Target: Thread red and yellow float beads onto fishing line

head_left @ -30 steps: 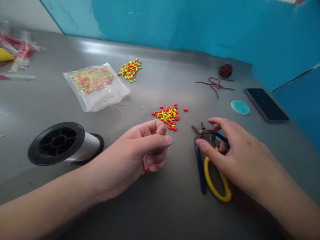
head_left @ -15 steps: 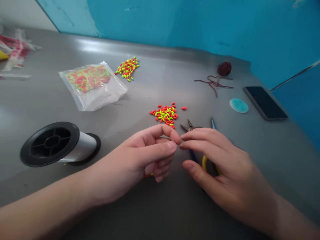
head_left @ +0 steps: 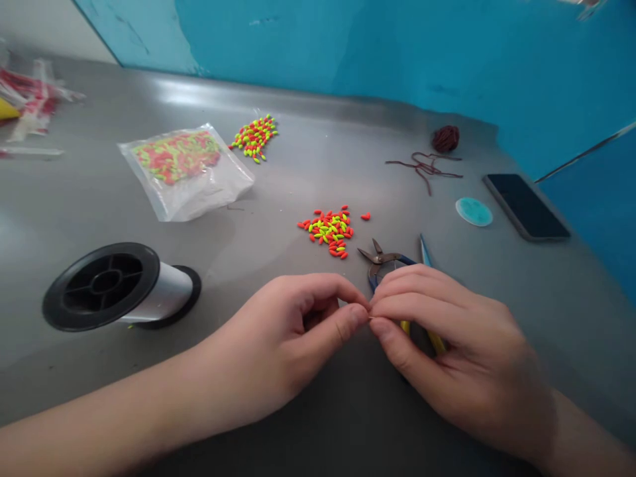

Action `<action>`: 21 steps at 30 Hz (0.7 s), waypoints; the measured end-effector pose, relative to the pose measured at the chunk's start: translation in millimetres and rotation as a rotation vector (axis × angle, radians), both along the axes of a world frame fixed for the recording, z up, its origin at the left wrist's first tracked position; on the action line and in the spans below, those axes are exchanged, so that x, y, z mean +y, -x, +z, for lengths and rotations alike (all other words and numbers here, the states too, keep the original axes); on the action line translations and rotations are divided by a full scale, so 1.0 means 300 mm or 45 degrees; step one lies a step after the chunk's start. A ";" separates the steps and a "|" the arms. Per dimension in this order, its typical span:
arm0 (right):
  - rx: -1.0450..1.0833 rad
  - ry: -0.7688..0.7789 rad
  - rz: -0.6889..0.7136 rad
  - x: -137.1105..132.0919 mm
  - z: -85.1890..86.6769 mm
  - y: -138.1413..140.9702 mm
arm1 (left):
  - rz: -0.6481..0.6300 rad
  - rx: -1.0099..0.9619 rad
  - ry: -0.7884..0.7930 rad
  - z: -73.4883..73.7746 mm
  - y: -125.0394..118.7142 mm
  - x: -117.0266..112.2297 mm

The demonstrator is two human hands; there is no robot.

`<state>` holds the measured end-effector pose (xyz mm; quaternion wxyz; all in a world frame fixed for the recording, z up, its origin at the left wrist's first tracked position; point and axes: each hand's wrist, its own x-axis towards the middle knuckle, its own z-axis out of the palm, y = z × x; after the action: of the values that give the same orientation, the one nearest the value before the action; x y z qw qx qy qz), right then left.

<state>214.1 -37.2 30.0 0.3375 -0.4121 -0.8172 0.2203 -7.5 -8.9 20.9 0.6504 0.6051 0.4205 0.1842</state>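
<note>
My left hand [head_left: 303, 331] is closed in a pinch, thumb against forefinger. Its fingertips meet those of my right hand [head_left: 442, 338], also pinched. Between the two a short bit of thin line [head_left: 371, 317] barely shows; the rest is hidden by the fingers. Just beyond lies a loose pile of small red and yellow-green oval beads [head_left: 328, 227]. Cutting pliers [head_left: 380, 257] with spread jaws rest partly under my right hand, and a blue pointed tool tip [head_left: 424, 249] sticks out past its knuckles.
To the left stands a black-flanged spool of clear line [head_left: 166, 291]. Behind it are a plastic bag of beads [head_left: 199, 189] and another bead pile [head_left: 256, 138]. At the right lie a dark yarn ball [head_left: 446, 138], cut yarn pieces [head_left: 424, 164], a turquoise disc [head_left: 474, 211] and a phone [head_left: 527, 207].
Both hands have come together and their fingertips now touch. My right fingers have closed into a pinch. My left hand has shifted slightly right and down.
</note>
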 end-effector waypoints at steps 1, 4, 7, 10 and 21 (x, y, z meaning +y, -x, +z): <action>0.001 0.006 -0.008 0.002 0.000 0.002 | -0.015 0.011 -0.015 0.001 0.000 0.003; 0.013 0.020 -0.031 0.006 0.001 0.005 | -0.032 0.011 0.007 0.005 0.001 0.008; 0.051 0.072 -0.028 0.005 0.006 0.002 | -0.041 -0.036 0.085 0.010 0.002 0.007; 0.104 0.183 -0.025 -0.003 0.004 -0.007 | -0.036 -0.100 0.210 0.013 0.004 0.008; -0.389 -0.063 -0.021 0.048 -0.086 -0.030 | 0.558 -0.658 0.320 0.002 0.021 0.029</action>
<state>223.2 -22.8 4.1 0.2209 -0.4390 -0.8608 0.1321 -13.9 -0.3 21.6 0.7497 0.3494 0.3813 0.4129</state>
